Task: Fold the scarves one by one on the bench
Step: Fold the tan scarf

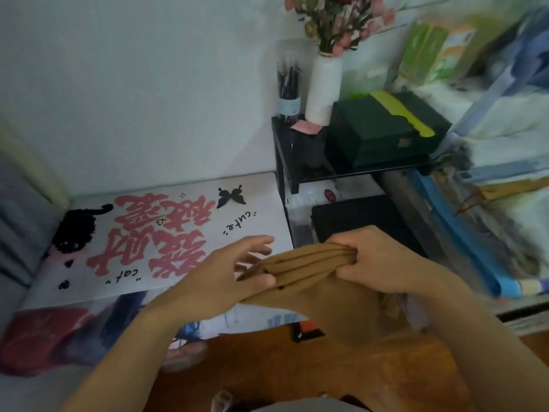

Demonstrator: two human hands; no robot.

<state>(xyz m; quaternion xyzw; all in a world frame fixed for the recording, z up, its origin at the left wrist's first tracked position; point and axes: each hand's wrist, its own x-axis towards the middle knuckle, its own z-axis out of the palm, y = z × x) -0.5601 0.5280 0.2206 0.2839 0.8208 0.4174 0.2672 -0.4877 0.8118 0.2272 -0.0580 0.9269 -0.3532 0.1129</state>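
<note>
A tan scarf point(312, 272), folded into several layers, is held up in the air between both hands at the centre of the view. My right hand point(383, 263) grips its upper right end, fingers curled round the bunched layers. My left hand point(234, 275) holds the left end, thumb pressed on the fabric and the other fingers spread out straight. The rest of the scarf hangs down below the hands towards the wooden bench point(326, 379).
A white mat point(166, 230) with pink lettering and a black cat lies to the left. A black shelf point(297, 168) carries a white vase point(323, 90), a pen jar point(288, 81) and a dark green box point(383, 129). Stacked clutter fills the right side.
</note>
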